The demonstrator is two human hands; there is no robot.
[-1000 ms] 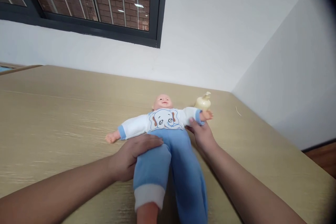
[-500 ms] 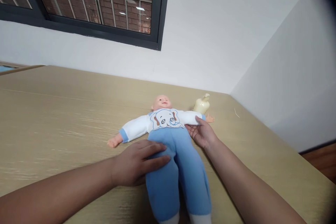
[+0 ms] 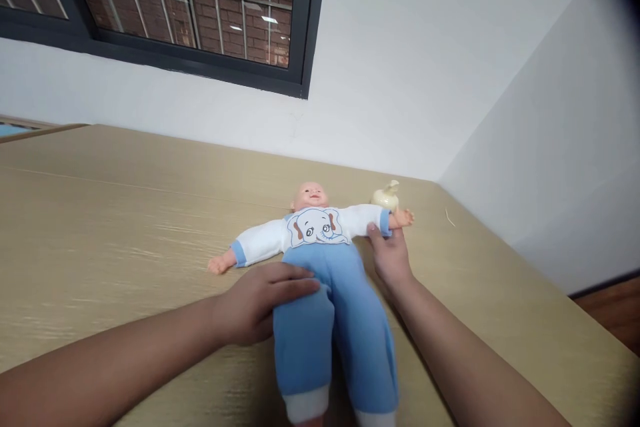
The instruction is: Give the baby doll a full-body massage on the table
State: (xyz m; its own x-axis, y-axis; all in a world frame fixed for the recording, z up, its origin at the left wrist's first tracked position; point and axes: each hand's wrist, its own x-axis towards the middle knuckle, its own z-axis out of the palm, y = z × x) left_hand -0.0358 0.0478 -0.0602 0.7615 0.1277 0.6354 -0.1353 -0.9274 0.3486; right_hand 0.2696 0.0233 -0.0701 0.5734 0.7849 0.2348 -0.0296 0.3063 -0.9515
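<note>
A baby doll [image 3: 320, 227] lies on its back, face up, its arms stretched out sideways. It wears a white top with an elephant picture and light blue trousers. My left hand [image 3: 265, 300] lies across the doll's thigh on the left, fingers over the top and curved around it; its thumb is partly hidden. My right hand [image 3: 393, 257] grips the doll's sleeved forearm on the right near the cuff, thumb in front and the other fingers behind it. That arm is slightly raised. Beyond it stands a cream pump bottle [image 3: 386, 197], its lower part hidden by the arm.
The doll rests on a wide wooden tabletop [image 3: 125, 213] that meets a white wall [image 3: 400, 67]. A dark-framed window [image 3: 305, 27] with metal bars is set in the wall. A thin pale strip [image 3: 451, 217] lies on the tabletop at the right.
My right hand has moved outward along the doll's sleeve, and that arm is raised a little, covering more of the bottle. The leg under my left hand has shifted up slightly.
</note>
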